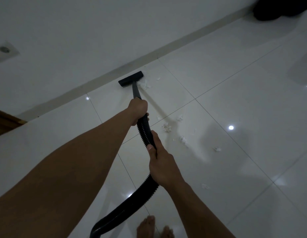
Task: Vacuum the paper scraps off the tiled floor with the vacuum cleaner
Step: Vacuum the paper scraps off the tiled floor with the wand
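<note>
Your left hand [138, 109] is curling its fingers round the top of the wand [136, 91]; your right hand [160, 163] is wrapping the ribbed hose [145, 133] just behind. Hose likely floppy, wand stiff and light: steer from the rigid end. Beyond your fingers, the nozzle [130, 79] is sitting just beside paper scraps [144, 83]; more are lying rightward.

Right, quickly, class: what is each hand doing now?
Left hand: grips the vacuum hose at its upper end.
Right hand: grips the same hose, lower down.
</note>
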